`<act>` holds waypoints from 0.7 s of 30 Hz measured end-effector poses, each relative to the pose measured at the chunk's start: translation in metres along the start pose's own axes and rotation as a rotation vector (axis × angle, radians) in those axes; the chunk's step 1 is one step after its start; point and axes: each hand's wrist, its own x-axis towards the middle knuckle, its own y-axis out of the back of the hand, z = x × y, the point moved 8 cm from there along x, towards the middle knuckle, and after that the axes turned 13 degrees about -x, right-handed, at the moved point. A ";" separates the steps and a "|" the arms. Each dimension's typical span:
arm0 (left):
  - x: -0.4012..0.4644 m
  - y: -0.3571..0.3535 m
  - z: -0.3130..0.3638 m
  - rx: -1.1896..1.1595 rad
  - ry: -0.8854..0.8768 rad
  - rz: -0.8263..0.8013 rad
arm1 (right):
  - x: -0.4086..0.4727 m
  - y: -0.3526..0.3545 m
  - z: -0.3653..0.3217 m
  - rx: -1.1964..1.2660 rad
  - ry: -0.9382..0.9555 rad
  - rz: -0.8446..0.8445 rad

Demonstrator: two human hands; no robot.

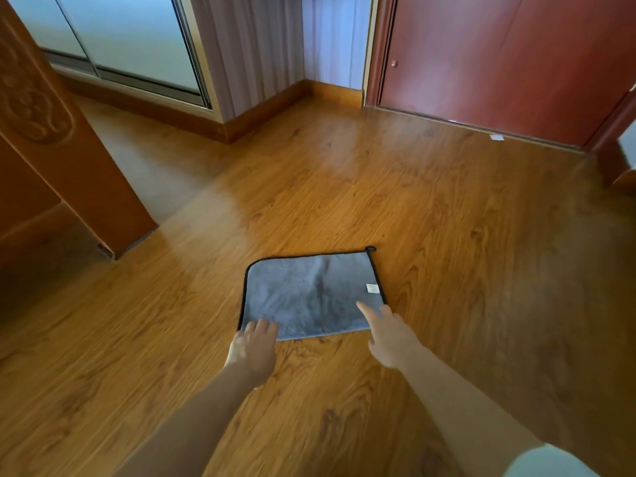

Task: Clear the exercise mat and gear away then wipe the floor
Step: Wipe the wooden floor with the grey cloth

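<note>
Grey black-edged microfibre cloth (311, 295) is spread flat on the wood-grain plank floor (447, 235), centre frame. Left hand (253, 349) and right hand (390, 333) are laid open-fingered on its near edge; nothing is gripped.

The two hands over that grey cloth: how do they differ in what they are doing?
The left hand lies flat, fingers together, its tips at the near left corner of the grey cloth. The right hand has spread fingers, one stretched out over the cloth near its right edge. The left hand looks more blurred than the right. Both reach forward over the wooden floor, open, gripping nothing.
</note>
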 end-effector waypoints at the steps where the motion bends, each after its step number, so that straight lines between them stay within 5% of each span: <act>1: 0.002 -0.003 -0.002 -0.047 0.015 0.019 | 0.002 -0.006 0.000 0.040 -0.020 0.018; 8: 0.007 -0.030 -0.015 -0.403 0.134 0.088 | 0.015 -0.029 -0.009 0.086 -0.062 0.085; 15: 0.022 -0.042 -0.010 -0.060 0.017 0.020 | 0.035 -0.040 -0.036 -0.112 0.139 0.068; 21: 0.029 -0.035 -0.009 -0.204 0.070 -0.087 | 0.042 -0.046 -0.041 -0.197 0.139 -0.095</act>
